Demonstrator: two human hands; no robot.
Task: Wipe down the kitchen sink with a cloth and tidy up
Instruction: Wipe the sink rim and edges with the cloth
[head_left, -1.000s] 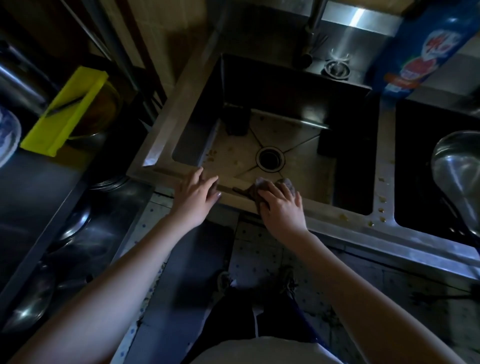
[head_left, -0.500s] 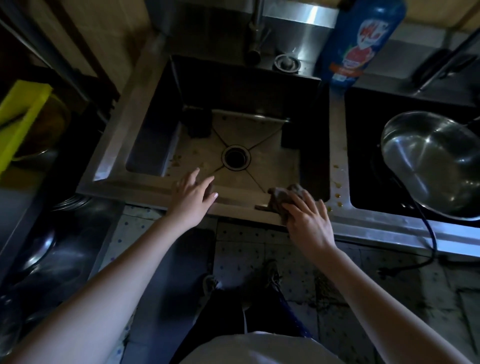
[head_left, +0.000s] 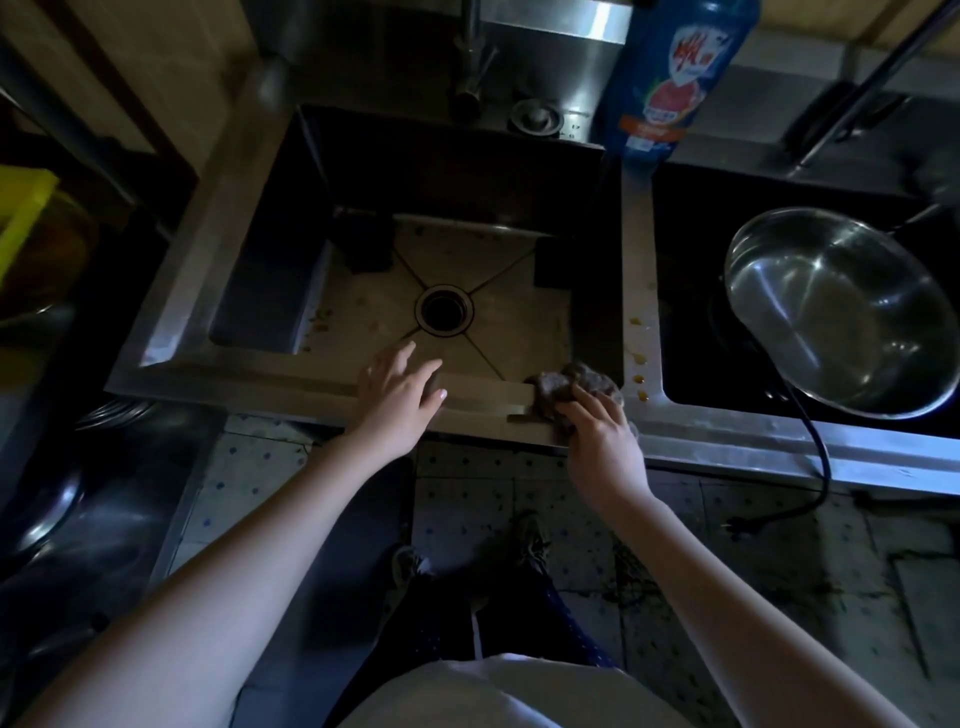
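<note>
Sink basin (head_left: 270, 291) mostly open: floor bare around the drain (head_left: 444, 310), two dark blocks at the back left (head_left: 366, 244) and back right (head_left: 553, 262). Front rim taken in the middle by the left hand (head_left: 400, 395) and at the front right corner by the right hand (head_left: 602, 441) with the cloth (head_left: 576, 384). Faucet (head_left: 470, 57) and blue bottle (head_left: 670, 73) crowd the back edge. Right basin filled by a tilted metal pan (head_left: 841, 312); black cord (head_left: 810, 441) drapes over its front rim.
</note>
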